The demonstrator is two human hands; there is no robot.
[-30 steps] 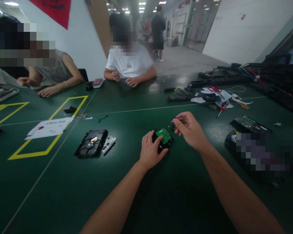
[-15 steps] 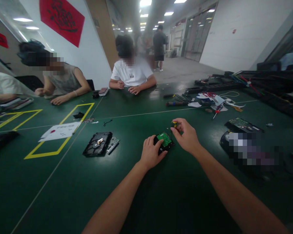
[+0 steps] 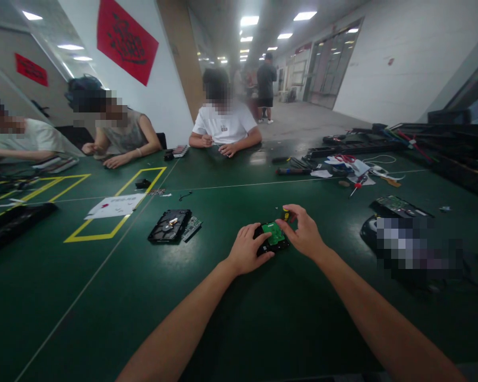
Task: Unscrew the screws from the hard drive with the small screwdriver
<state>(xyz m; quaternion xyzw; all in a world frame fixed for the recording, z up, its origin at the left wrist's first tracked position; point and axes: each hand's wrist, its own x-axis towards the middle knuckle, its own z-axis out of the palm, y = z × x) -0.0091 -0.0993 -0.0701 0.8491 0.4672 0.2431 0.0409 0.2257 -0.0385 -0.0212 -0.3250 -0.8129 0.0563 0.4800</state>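
A hard drive lies on the green table with its green circuit board facing up. My left hand grips it from the left, the thumb at the near edge and the fingers over the board and far side. In my right hand, a small screwdriver with a black and yellow handle is pinched upright between thumb and fingers, over the drive's far right corner. The screwdriver's tip is too small to make out. To the left lies another hard drive, with a loose circuit board beside it.
On the right are a dark object, partly blurred out, and a circuit-board unit. A red-handled screwdriver, cables and scraps lie farther back. A paper sheet crosses yellow tape at left. Co-workers sit opposite.
The view has shifted slightly. My right hand and the screwdriver have moved a little relative to the drive's far right corner. My left hand keeps its grip.
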